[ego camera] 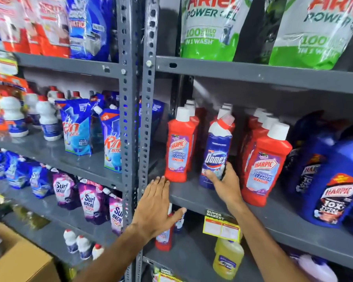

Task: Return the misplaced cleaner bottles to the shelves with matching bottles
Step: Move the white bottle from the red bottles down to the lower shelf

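Our right hand (224, 183) is wrapped around the lower part of a blue Domex bottle (215, 153), fingers closed on its label, while our left hand (156, 206) hangs flat with fingers spread in front of the shelf edge (194, 197), holding nothing. Largest around us are the green Ariel pouches (210, 29) on the shelf above, then the blue Harpic jugs (332, 184) at the right. Red Harpic bottles (263, 165) stand in rows on both sides of the Domex bottle, which stands upright between them on the middle shelf. Smallest, a yellow price tag (221, 228) hangs below the edge.
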The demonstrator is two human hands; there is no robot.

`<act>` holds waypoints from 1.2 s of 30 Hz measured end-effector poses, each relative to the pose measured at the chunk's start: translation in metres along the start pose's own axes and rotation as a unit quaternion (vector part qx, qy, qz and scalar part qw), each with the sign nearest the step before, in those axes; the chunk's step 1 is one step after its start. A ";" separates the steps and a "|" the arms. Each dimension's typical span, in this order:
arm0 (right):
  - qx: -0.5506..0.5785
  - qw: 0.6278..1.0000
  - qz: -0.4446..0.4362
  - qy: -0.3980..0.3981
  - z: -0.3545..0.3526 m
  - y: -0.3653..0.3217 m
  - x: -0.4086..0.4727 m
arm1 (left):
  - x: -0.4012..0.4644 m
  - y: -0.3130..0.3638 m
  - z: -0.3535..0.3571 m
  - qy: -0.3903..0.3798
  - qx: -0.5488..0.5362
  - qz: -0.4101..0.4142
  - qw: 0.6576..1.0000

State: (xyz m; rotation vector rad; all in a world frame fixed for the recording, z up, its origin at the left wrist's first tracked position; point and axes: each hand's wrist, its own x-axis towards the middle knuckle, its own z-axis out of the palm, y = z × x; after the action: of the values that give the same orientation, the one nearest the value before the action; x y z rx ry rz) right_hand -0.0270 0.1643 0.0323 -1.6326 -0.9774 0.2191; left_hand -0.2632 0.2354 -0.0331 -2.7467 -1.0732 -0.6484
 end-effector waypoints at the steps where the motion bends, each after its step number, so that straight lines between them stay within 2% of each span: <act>1: -0.001 1.000 -0.001 0.000 -0.001 0.000 0.000 | 0.001 0.000 0.001 0.004 0.000 -0.002 1.000; 12: 0.000 1.000 -0.015 0.001 -0.004 -0.012 -0.025 | -0.006 0.005 -0.008 0.013 -0.001 -0.006 1.000; 20: 0.024 0.998 -0.054 -0.018 -0.013 -0.031 -0.097 | -0.082 0.014 0.007 0.046 -0.081 0.023 0.995; 29: 0.064 0.995 -0.030 -0.071 0.004 -0.013 -0.177 | -0.139 0.014 0.050 -0.024 -0.094 -0.002 0.995; 36: 0.037 0.994 0.042 -0.091 0.035 0.054 -0.223 | -0.179 0.015 0.109 -0.074 -0.128 -0.012 0.989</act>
State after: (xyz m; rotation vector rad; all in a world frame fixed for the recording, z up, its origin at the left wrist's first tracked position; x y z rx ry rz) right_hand -0.1644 0.0368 -0.1042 -1.6073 -1.0267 0.4624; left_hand -0.3333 0.1419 -0.2080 -3.0478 -1.1244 -0.6352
